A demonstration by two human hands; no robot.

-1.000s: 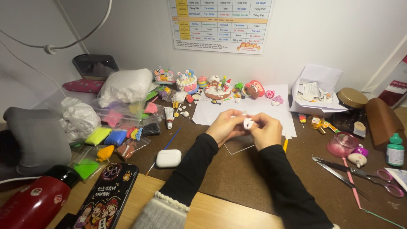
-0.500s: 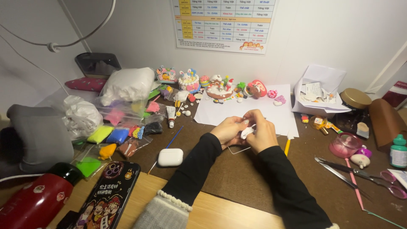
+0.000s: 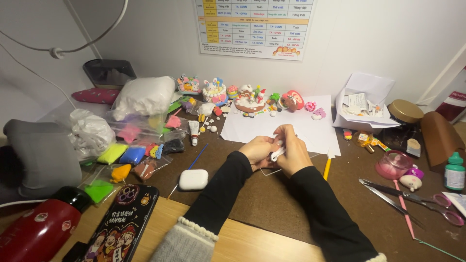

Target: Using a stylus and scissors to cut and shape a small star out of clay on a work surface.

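My left hand (image 3: 258, 150) and my right hand (image 3: 292, 151) meet over the brown desk mat, both pinching a small lump of white clay (image 3: 277, 153) that is stretched between the fingers. Both arms wear black sleeves. Just under the hands lies a thin clear plastic sheet (image 3: 270, 171), and behind them a white sheet of paper (image 3: 310, 131). Small coloured clay figures, among them a tiny cake (image 3: 249, 100), stand in a row at the back of the paper.
Bags of coloured clay (image 3: 131, 155) lie at the left, with a white earbud case (image 3: 193, 179), a phone (image 3: 121, 223) and a red bottle (image 3: 39, 230) nearer me. Scissors (image 3: 412, 199), a pink cup (image 3: 392, 165), a green-capped bottle (image 3: 455, 171) and a yellow tool (image 3: 327, 167) sit at the right.
My hands have kept working the white clay, which has gone from a small round lump to a longer, stretched strip. The view has shifted slightly; the hands stay in place.
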